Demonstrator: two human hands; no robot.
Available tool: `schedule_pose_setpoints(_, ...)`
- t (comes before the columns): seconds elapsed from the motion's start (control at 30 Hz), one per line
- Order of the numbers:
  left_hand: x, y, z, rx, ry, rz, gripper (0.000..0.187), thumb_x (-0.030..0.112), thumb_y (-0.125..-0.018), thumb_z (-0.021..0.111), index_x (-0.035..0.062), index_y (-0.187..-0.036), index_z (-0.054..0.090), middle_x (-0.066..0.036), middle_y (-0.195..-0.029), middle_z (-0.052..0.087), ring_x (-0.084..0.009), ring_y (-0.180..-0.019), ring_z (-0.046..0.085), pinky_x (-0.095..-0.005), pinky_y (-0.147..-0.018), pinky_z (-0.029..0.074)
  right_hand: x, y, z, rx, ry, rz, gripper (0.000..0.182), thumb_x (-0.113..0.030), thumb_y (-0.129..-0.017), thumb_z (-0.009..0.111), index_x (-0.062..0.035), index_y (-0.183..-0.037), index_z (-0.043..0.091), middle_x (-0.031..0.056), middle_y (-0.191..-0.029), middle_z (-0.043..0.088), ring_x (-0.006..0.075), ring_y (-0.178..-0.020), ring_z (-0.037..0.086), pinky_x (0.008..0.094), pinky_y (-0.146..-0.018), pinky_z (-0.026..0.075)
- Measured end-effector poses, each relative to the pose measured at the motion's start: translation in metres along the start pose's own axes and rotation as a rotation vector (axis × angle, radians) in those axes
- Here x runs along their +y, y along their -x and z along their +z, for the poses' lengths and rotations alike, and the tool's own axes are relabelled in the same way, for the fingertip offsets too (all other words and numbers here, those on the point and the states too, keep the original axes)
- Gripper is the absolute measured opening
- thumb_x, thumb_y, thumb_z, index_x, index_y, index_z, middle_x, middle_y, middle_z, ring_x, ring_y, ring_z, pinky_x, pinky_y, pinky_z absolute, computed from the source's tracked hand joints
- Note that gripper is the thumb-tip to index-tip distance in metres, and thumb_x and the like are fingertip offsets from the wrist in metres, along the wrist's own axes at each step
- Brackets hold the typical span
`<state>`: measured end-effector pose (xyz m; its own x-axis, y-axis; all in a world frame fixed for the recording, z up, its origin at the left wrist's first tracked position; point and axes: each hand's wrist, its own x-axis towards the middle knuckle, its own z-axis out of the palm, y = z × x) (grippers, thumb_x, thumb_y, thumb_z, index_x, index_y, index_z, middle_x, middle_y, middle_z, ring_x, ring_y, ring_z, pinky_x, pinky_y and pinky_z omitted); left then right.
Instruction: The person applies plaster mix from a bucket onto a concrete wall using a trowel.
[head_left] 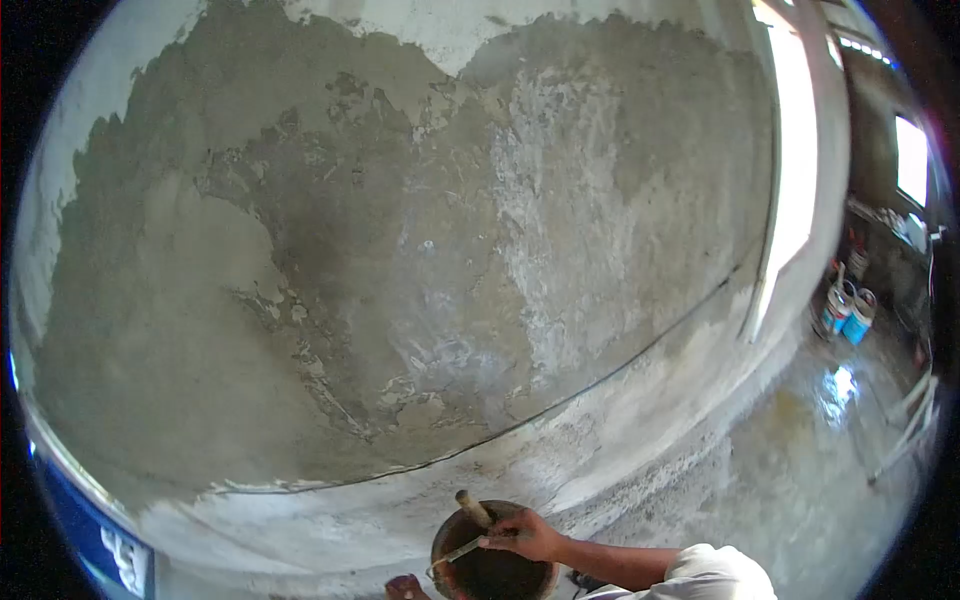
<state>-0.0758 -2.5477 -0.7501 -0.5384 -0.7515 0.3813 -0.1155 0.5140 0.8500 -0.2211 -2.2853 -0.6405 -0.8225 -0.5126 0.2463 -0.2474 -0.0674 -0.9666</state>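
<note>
At the bottom of the view stands a round, dark bucket [553, 577] with dark contents that I cannot make out. My right hand [525, 536] is over it, fingers closed on a thin pale strip [458, 553] that looks like the bucket's handle and runs to the left rim. A thick wooden tool handle [472, 507] sticks up past the far rim, close to my right fingers; its lower end is hidden. My left hand [404, 588] shows only in part at the bottom edge, left of the bucket, and its fingers are not clear.
Ahead rises a wall [400, 250] with patchy grey plaster and a dark cable [600, 382] along its lower part. Paint buckets [858, 318] stand far right on the wet floor [760, 450], near pale pipes [908, 430]. A blue object [75, 510] is at lower left.
</note>
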Motion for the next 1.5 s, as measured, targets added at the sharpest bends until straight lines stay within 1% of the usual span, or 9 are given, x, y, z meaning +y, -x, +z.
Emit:
schedule_pose_setpoints(0.07, -0.038, 0.002, 0.001, -0.032, 0.002, 0.047, 0.018, 0.009, -0.088, 0.069, 0.0001, -0.103, 0.066, -0.011, -0.085, 0.062, -0.0248, -0.077, 0.056, -0.0395, -0.074, 0.049, 0.003, 0.011, 0.019, 0.085, 0.190, 0.085, 0.031, -0.033, -0.087, 0.081, -0.0027, -0.091, 0.078, 0.0105, -0.095, 0.073, 0.0168, -0.090, 0.064, 0.0338, -0.086, 0.050)
schedule_pose_setpoints(0.27, -0.031, -0.002, 0.005, -0.385, 0.239, -0.533, 0.033, 0.034, -0.093, 0.061, 0.0033, -0.102, 0.067, -0.010, -0.089, 0.067, -0.0236, -0.080, 0.061, -0.0414, -0.075, 0.050, -0.006, 0.036, 0.051, 0.240, 0.091, 0.160, 0.030, -0.027, -0.089, 0.079, 0.0022, -0.095, 0.077, 0.0188, -0.134, 0.057, 0.0294, -0.118, 0.058, 0.0399, -0.101, 0.045)
schedule_pose_setpoints(0.43, -0.028, -0.001, 0.002, -0.510, 0.382, -1.101, 0.051, 0.055, -0.097, 0.054, 0.0059, -0.101, 0.068, -0.009, -0.092, 0.070, -0.0225, -0.082, 0.066, -0.0430, -0.075, 0.051, -0.004, 0.061, 0.064, 0.408, 0.171, -0.045, 0.035, -0.035, -0.088, 0.078, 0.0004, -0.092, 0.077, 0.0156, -0.108, 0.069, 0.0247, -0.103, 0.064, 0.0391, -0.094, 0.048)
schedule_pose_setpoints(0.53, -0.048, -0.014, 0.006, -0.767, 0.670, -1.134, 0.059, 0.058, -0.099, 0.047, 0.0069, -0.122, 0.064, -0.012, -0.112, 0.071, -0.0310, -0.103, 0.067, -0.0516, -0.092, 0.052, -0.020, 0.081, 0.075, 0.495, 0.029, 0.016, 0.029, -0.025, -0.087, 0.080, 0.0028, -0.090, 0.074, 0.0157, -0.111, 0.068, 0.0245, -0.105, 0.063, 0.0393, -0.096, 0.048)
schedule_pose_setpoints(0.63, 0.007, -0.017, 0.000, -0.686, 0.731, -1.132, 0.057, 0.058, -0.100, 0.047, 0.0087, -0.125, 0.060, -0.008, -0.107, 0.068, -0.0240, -0.099, 0.066, -0.0397, -0.083, 0.055, -0.040, 0.097, 0.079, 0.491, 0.045, 0.081, 0.019, -0.019, -0.089, 0.078, -0.0017, -0.084, 0.074, 0.0018, -0.077, 0.071, 0.0096, -0.077, 0.062, 0.0309, -0.072, 0.052)
schedule_pose_setpoints(0.87, 0.050, -0.013, -0.042, -0.860, 0.667, -1.212, 0.062, 0.067, -0.096, 0.048, 0.0070, -0.102, 0.060, -0.009, -0.096, 0.066, -0.0225, -0.085, 0.064, -0.0411, -0.081, 0.054, -0.064, 0.112, 0.075, 0.539, 0.068, 0.001, 0.012, -0.009, -0.092, 0.074, 0.0024, -0.096, 0.075, 0.0024, -0.090, 0.072, 0.0095, -0.082, 0.060, 0.0267, -0.076, 0.049)
schedule_pose_setpoints(1.13, 0.049, 0.082, -0.059, -0.835, 0.582, -1.210, 0.064, 0.066, -0.097, 0.046, 0.0078, -0.120, 0.058, -0.010, -0.108, 0.065, -0.0290, -0.097, 0.065, -0.0431, -0.083, 0.054, -0.062, 0.123, 0.065, 0.702, -0.090, 0.100, 0.011, -0.006, -0.092, 0.074, 0.0048, -0.090, 0.073, 0.0007, -0.087, 0.069, 0.0068, -0.081, 0.058, 0.0219, -0.075, 0.045)
schedule_pose_setpoints(1.23, 0.058, 0.096, -0.038, -0.555, 0.731, -1.220, 0.070, 0.069, -0.095, 0.047, 0.0048, -0.122, 0.058, -0.012, -0.109, 0.064, -0.0291, -0.105, 0.061, -0.0426, -0.091, 0.051, -0.045, 0.139, 0.037, 0.565, 0.034, 0.092, 0.010, -0.007, -0.088, 0.076, 0.0028, -0.090, 0.074, 0.0017, -0.079, 0.066, 0.0081, -0.074, 0.056, 0.0249, -0.068, 0.043)
schedule_pose_setpoints(1.5, 0.124, 0.109, 0.013, -0.645, 0.641, -1.195, 0.087, 0.075, -0.087, 0.055, -0.0020, -0.128, 0.053, -0.018, -0.115, 0.059, -0.0307, -0.107, 0.057, -0.0434, -0.095, 0.047, -0.034, 0.199, -0.029, 0.181, 0.484, -0.326, 0.011, -0.005, -0.075, 0.079, -0.0051, -0.086, 0.075, 0.0036, -0.064, 0.056, 0.0210, -0.058, 0.053, 0.0366, -0.066, 0.038)
